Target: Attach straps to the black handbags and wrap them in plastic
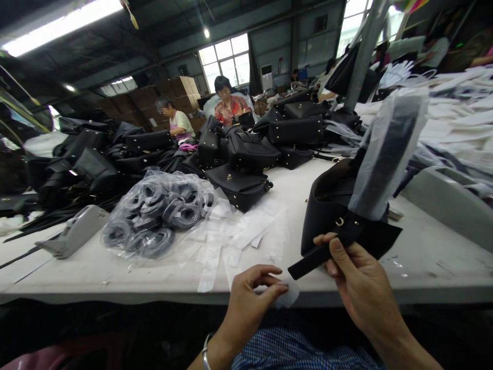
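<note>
My right hand [356, 280] grips the black strap [314, 262] of a black leather handbag [331, 210] standing on the white table [423, 257]. The upper part of the strap is wrapped in a clear plastic sleeve [389, 154] and rises to the right. My left hand [250, 298] pinches a small translucent plastic or paper piece [288, 295] between thumb and fingers at the table's front edge, just left of the strap's end.
A clear bag of coiled grey straps [157, 216] lies left of centre, beside white paper strips [239, 236]. Piles of black handbags [239, 149] fill the back. Two people sit beyond them. Grey plastic holders [73, 231] and white sheets [462, 118] flank the sides.
</note>
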Demonstrator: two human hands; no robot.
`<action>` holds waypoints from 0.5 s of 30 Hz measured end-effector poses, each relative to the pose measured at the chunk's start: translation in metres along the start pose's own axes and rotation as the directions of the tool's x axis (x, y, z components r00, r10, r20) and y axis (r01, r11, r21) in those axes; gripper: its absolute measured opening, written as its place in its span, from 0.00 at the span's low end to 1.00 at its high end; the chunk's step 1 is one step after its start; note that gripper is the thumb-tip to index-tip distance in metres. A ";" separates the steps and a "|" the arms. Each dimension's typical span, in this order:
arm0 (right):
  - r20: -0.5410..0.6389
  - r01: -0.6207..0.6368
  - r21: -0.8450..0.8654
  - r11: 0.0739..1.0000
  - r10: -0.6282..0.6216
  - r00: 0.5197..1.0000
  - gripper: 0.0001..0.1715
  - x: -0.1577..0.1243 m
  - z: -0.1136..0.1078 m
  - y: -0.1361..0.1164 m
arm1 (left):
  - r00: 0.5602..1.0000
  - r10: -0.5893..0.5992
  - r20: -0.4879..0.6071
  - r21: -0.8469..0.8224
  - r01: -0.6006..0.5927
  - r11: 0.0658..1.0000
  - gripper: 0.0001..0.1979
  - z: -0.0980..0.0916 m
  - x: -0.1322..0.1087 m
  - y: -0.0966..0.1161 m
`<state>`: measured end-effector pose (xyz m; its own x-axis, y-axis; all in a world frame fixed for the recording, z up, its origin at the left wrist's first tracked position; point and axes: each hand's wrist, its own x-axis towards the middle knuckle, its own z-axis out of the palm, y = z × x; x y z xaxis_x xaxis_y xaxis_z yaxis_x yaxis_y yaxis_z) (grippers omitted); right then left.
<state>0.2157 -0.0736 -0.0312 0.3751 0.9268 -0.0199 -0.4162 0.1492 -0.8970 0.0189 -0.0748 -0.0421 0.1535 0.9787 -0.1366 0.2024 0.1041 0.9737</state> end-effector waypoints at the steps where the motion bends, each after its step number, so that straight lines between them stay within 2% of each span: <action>1: 0.002 0.004 -0.004 1.000 -0.004 1.000 0.14 0.000 0.000 0.000 | 1.000 -0.013 0.000 -0.035 0.013 0.999 0.12 0.000 0.000 0.000; 4: -0.010 0.009 0.008 1.000 -0.009 1.000 0.14 -0.001 0.001 0.000 | 0.999 -0.045 0.002 -0.127 0.045 0.991 0.13 0.001 0.002 -0.002; 7: -0.028 0.008 0.036 0.999 -0.007 1.000 0.14 -0.002 0.001 -0.001 | 0.997 -0.071 -0.015 -0.151 0.068 0.986 0.13 0.003 0.004 -0.003; 15: -0.022 -0.004 0.020 1.000 0.005 1.000 0.13 -0.001 -0.001 0.003 | 1.000 -0.009 -0.028 -0.149 0.005 0.989 0.15 0.006 0.007 -0.006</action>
<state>0.2154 -0.0747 -0.0343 0.3913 0.9196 -0.0337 -0.4339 0.1521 -0.8880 0.0246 -0.0701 -0.0499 0.1244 0.9822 -0.1406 0.0567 0.1344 0.9893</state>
